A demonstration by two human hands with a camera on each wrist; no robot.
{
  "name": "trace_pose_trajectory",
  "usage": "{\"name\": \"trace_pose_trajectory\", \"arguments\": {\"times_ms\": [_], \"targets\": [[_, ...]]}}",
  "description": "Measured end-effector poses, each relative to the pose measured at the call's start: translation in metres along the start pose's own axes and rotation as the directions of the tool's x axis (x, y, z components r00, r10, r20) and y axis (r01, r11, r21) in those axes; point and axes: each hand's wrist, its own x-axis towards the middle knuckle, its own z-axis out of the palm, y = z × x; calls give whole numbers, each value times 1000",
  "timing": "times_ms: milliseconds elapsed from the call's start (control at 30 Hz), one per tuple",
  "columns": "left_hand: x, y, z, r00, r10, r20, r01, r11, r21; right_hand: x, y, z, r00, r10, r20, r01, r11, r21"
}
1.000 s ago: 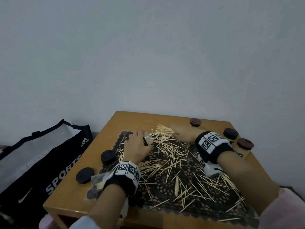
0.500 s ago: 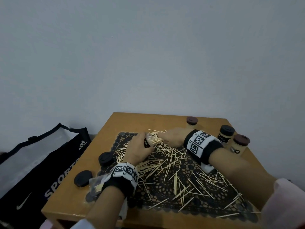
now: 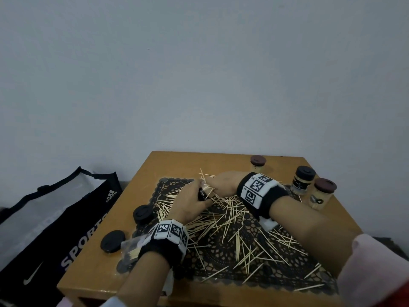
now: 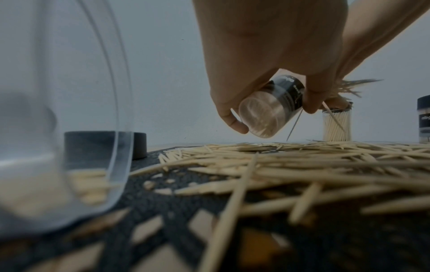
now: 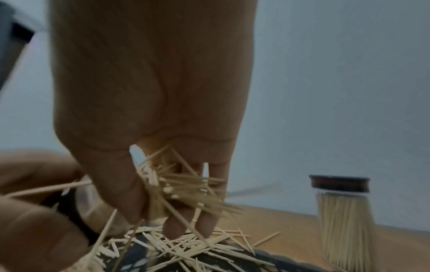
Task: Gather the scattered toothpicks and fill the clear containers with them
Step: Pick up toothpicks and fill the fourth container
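While toothpicks (image 3: pixel 223 220) lie strewn over a black lace mat (image 3: pixel 221 251) on the desk (image 3: pixel 168 165), the left hand (image 3: pixel 188 202) grips a tilted clear jar (image 4: pixel 270 112) and the right hand (image 3: pixel 223 182) clutches a bundle at its mouth. Three capped jars (image 3: pixel 304 180) at the desk's far right look full; another (image 3: pixel 132 247) lies open near two loose lids (image 3: pixel 143 213), so most of the work appears to remain. A bag (image 3: pixel 66 229) beside the desk reads "adidas" and "SPORTS"; the jar's label is illegible.
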Motion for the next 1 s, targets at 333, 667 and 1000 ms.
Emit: {"name": "trace_pose_trajectory", "arguments": {"times_ms": [333, 667, 1000], "targets": [[0, -1, 3, 1000, -16, -4, 16, 1000, 15, 11, 32, 5, 991, 96, -98, -59, 943, 328], [0, -1, 2, 999, -40, 25, 40, 999, 0, 13, 40, 5, 985, -23, -173, 83, 933, 350], [-1, -1, 5, 999, -9, 46, 11, 999, -45, 11, 45, 1, 984, 59, -170, 53, 809, 586]]}}
